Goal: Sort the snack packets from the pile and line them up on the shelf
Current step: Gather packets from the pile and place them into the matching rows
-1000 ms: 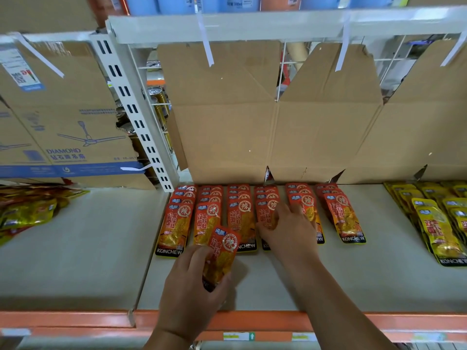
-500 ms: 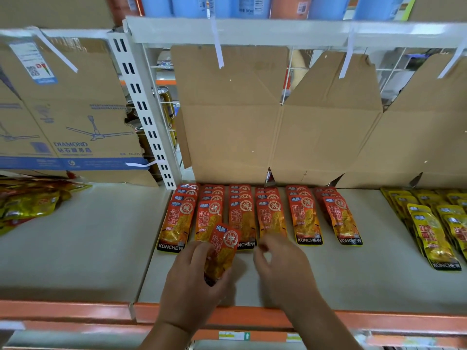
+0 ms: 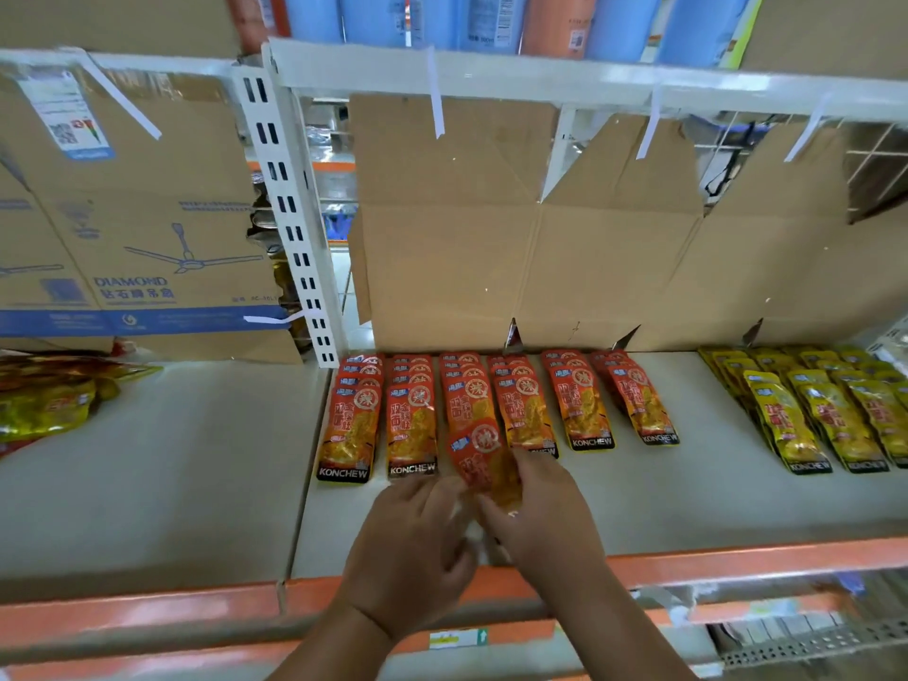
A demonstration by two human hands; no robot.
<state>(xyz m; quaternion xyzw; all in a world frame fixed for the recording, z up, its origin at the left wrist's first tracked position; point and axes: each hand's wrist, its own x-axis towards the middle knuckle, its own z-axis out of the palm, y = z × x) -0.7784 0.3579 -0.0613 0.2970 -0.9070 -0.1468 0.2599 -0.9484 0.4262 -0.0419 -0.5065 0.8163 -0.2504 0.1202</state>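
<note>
Fingers [image 3: 533,466] of the right hand [image 3: 545,523] curl over the lower right part of an orange snack packet [image 3: 476,452]. The left hand [image 3: 417,548] grips its lower left edge, though blur hides the exact finger placement. The packet sits tilted at lower centre of the frame, its top overlapping the front of the rows of orange packets [image 3: 580,410] on the shelf [image 3: 712,498]. Yellow packets [image 3: 810,415] line the right, and a loose pile [image 3: 44,405] lies at far left.

An orange packet [image 3: 474,452] tilts over six orange rows [image 3: 582,410] on the shelf [image 3: 688,498].
</note>
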